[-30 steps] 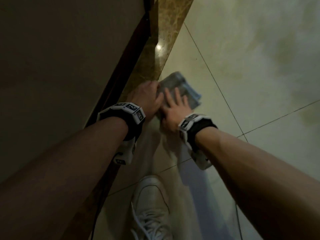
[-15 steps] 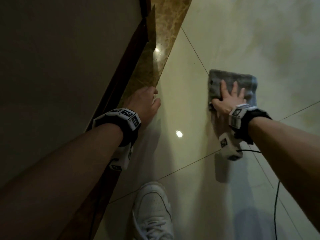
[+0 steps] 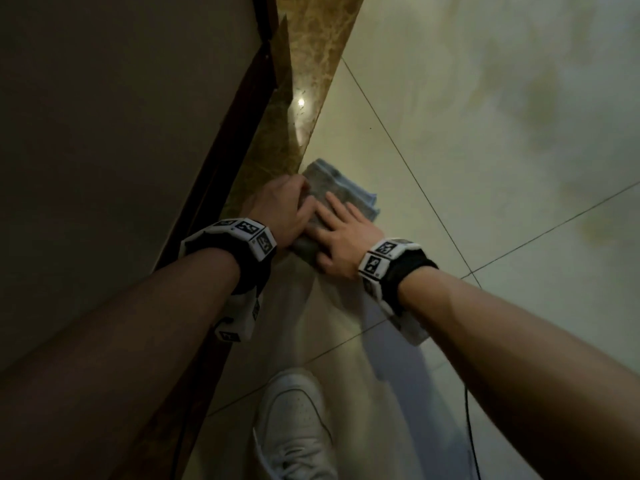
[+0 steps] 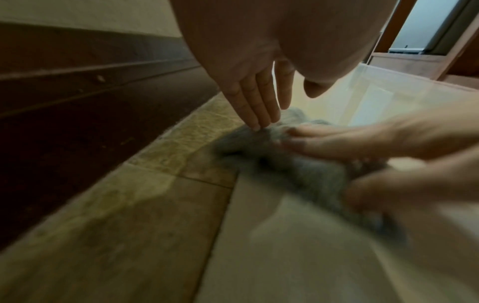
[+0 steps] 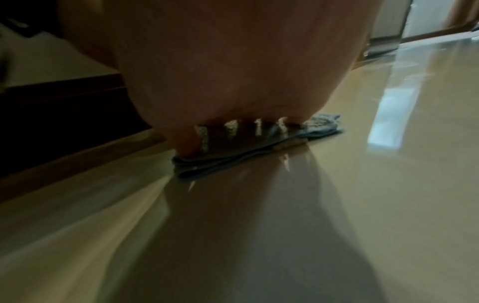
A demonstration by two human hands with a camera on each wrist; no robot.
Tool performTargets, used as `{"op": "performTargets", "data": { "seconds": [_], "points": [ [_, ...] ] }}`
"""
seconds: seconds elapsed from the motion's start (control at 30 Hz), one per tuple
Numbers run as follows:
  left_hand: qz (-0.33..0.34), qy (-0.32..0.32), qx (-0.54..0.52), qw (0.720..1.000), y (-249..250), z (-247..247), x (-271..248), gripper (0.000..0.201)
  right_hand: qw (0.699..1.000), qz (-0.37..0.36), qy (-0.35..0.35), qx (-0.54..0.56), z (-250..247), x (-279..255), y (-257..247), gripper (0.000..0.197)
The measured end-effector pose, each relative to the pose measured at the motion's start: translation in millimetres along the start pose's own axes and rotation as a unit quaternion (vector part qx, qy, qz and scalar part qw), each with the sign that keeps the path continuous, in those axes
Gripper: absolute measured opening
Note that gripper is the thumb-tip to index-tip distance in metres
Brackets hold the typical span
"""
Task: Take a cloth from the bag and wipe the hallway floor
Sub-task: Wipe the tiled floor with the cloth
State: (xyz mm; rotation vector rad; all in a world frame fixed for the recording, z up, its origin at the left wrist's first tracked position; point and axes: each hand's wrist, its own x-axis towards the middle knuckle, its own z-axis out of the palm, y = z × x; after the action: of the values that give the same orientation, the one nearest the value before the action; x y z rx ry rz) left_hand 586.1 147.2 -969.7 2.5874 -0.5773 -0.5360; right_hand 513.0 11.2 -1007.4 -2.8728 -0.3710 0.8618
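A folded grey-blue cloth (image 3: 349,191) lies on the glossy cream floor tiles (image 3: 450,140), right against the brown marble border strip (image 3: 311,64). My right hand (image 3: 341,230) presses flat on it with spread, straight fingers. My left hand (image 3: 282,209) is beside it on the wall side. In the left wrist view the left fingers (image 4: 255,106) point down straight, their tips touching the edge of the cloth (image 4: 298,170). The right wrist view shows the cloth (image 5: 324,125) pinned under my palm, one corner sticking out.
A dark skirting board (image 3: 221,161) and wall run along the left. My white shoe (image 3: 294,424) stands on the tiles below the hands. A thin black cable (image 3: 469,427) hangs by my right forearm. Open tiled floor stretches to the right.
Half a second ago my right hand had the cloth out to the right, away from the wall. It has swept the cloth back left to the border, beside my left hand.
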Motion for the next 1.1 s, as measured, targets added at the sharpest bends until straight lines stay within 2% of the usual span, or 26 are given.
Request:
{"op": "performTargets", "data": {
  "seconds": [0.07,0.17,0.27,0.37,0.4,0.47,0.57,0.67,0.77,0.83,0.9,0.97,1.03,1.1],
  "points": [
    [-0.002,0.000,-0.010,1.000,1.7,1.6,-0.5,0.029,0.999,0.045,0.004,0.026,-4.1,-3.6,26.5,0.075],
    [-0.025,-0.003,-0.037,0.999,0.5,-1.9,2.0,0.032,0.984,0.156,0.013,0.084,-12.2,-6.9,71.4,0.075],
    [-0.041,0.009,-0.051,0.998,-8.0,-7.0,4.0,0.034,0.947,0.278,0.011,0.157,-24.1,-0.8,103.8,0.079],
    [-0.049,0.018,-0.059,0.997,-20.8,-10.0,4.3,0.031,0.906,0.350,0.018,0.238,-44.8,23.2,94.0,0.083],
    [-0.051,0.018,-0.058,0.997,-23.4,-11.0,4.9,0.030,0.902,0.348,0.020,0.254,-50.7,32.9,85.8,0.084],
    [-0.052,0.016,-0.059,0.997,-25.7,-11.8,6.7,0.030,0.924,0.300,0.019,0.235,-55.0,48.8,62.1,0.084],
    [-0.034,0.035,-0.059,0.997,-21.6,-12.7,11.8,0.030,0.978,0.162,0.031,0.130,-43.6,59.5,12.8,0.080],
    [-0.026,0.051,-0.051,0.997,-12.8,-17.2,21.1,0.030,0.998,0.049,0.018,0.046,-23.9,51.6,-24.5,0.082],
    [-0.017,0.058,-0.042,0.997,0.0,-25.4,35.2,0.028,0.999,-0.023,-0.031,0.010,-19.5,38.3,-15.1,0.086],
    [-0.008,0.061,-0.033,0.998,8.4,-31.0,47.5,0.025,0.999,-0.029,-0.037,0.023,-29.5,35.9,5.8,0.080],
    [0.003,0.070,-0.017,0.997,16.5,-35.4,58.8,0.024,0.998,0.023,-0.034,0.054,-40.1,38.7,29.0,0.071],
    [0.022,0.067,-0.008,0.997,24.1,-39.3,71.7,0.024,0.986,0.126,-0.013,0.109,-46.9,40.4,61.6,0.061],
    [0.029,0.045,0.000,0.999,31.2,-43.8,85.4,0.025,0.958,0.236,0.006,0.164,-48.9,34.1,101.4,0.060],
    [0.022,0.026,0.008,0.999,39.2,-43.7,104.8,0.025,0.924,0.327,0.006,0.197,-51.8,19.4,136.7,0.068]
  ]
}}
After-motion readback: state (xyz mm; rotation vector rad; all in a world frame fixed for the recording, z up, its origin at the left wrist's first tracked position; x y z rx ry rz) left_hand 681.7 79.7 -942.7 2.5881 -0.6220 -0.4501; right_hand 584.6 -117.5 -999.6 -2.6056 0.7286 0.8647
